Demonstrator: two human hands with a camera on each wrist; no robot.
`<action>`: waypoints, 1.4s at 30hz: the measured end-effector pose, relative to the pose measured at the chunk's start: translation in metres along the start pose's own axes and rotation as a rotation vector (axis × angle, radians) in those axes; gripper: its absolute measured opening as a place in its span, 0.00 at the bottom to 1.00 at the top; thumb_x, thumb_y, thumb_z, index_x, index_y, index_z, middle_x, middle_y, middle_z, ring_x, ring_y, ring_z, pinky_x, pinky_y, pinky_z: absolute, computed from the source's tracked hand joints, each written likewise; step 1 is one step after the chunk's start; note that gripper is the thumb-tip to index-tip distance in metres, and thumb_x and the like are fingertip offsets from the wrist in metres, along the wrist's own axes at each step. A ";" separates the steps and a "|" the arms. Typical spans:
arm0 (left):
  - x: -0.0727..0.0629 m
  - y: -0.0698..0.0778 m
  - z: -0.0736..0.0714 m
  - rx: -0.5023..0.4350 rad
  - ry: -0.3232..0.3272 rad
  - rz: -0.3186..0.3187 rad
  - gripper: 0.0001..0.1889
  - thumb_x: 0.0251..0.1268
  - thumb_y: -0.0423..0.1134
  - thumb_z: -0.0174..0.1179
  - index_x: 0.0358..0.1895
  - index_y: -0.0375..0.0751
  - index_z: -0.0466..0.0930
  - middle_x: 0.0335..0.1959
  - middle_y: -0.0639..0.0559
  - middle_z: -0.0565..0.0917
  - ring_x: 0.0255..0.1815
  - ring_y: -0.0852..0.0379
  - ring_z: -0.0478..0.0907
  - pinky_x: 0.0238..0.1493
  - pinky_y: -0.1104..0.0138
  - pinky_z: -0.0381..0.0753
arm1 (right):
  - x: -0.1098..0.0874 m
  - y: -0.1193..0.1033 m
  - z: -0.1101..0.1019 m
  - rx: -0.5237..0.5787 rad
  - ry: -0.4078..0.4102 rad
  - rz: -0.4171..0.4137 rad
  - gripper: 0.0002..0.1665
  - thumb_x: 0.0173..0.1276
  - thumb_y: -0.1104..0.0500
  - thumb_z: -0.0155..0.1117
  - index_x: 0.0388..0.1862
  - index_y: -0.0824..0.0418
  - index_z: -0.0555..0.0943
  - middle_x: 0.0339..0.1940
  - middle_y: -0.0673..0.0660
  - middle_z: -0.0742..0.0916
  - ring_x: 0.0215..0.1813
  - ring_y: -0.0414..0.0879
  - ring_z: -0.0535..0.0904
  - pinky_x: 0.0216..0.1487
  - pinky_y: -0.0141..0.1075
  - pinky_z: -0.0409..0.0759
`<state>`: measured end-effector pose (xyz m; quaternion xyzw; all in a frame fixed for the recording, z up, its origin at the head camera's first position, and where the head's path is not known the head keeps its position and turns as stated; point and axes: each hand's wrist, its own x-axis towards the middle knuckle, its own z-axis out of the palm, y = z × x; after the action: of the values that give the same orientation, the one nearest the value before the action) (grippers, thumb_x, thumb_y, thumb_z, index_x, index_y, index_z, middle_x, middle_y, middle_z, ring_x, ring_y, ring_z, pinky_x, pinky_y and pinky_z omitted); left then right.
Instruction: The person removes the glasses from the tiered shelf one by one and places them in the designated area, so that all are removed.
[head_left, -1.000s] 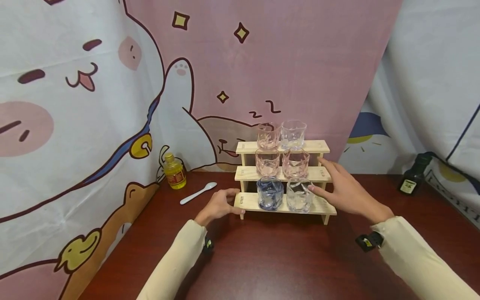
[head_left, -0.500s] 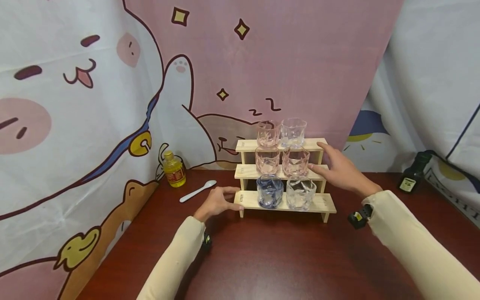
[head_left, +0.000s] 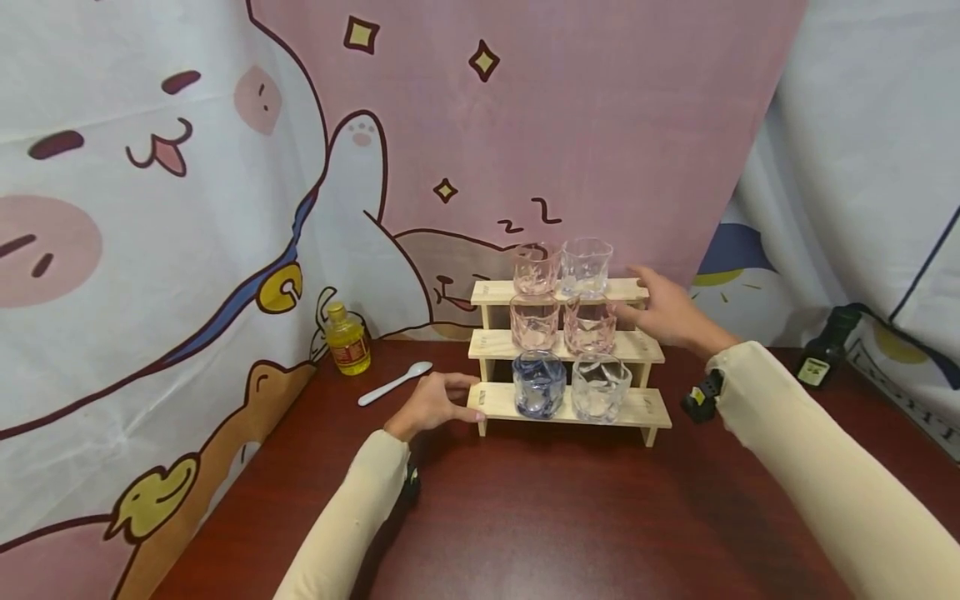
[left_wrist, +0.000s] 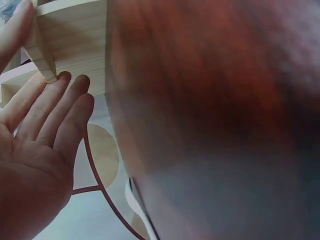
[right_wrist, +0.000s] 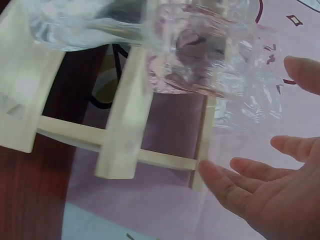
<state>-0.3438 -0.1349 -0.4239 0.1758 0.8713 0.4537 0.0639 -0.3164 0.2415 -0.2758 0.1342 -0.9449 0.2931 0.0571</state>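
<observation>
A three-step wooden shelf (head_left: 633, 404) stands on the table, bearing several faceted drinking glasses. The bottom step carries a blue glass (head_left: 539, 385) and a clear glass (head_left: 600, 388). Two pink glasses sit on the middle step; a pink glass (head_left: 536, 271) and a clear glass (head_left: 587, 268) are on top. My left hand (head_left: 433, 404) is at the bottom step's left end, thumb in front; its nearly straight fingers (left_wrist: 65, 112) meet the wood. My right hand (head_left: 671, 312) spreads its fingers at the top step's right end, a fingertip against the wood, holding nothing.
Left of the shelf lie a white spoon (head_left: 395, 384) and a small yellow oil bottle (head_left: 347, 340). A dark bottle (head_left: 827, 346) stands at the far right. Cartoon-printed cloth (head_left: 622, 108) hangs behind the brown table (head_left: 540, 517).
My right hand has moved up and back, from beside the lower and middle steps to the top step's right end. The left hand has stayed at the bottom step; the glasses look unmoved.
</observation>
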 end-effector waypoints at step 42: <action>0.004 0.014 -0.008 0.228 -0.078 0.051 0.31 0.44 0.43 0.82 0.55 0.43 0.84 0.54 0.47 0.88 0.54 0.51 0.86 0.56 0.56 0.84 | 0.075 -0.037 0.008 0.148 0.061 0.247 0.54 0.71 0.47 0.61 0.83 0.63 0.42 0.81 0.72 0.57 0.79 0.72 0.54 0.75 0.65 0.62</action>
<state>-0.3458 -0.1323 -0.4075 0.2214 0.9093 0.3462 0.0657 -0.3779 0.1912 -0.2479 0.0116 -0.9278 0.3708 0.0394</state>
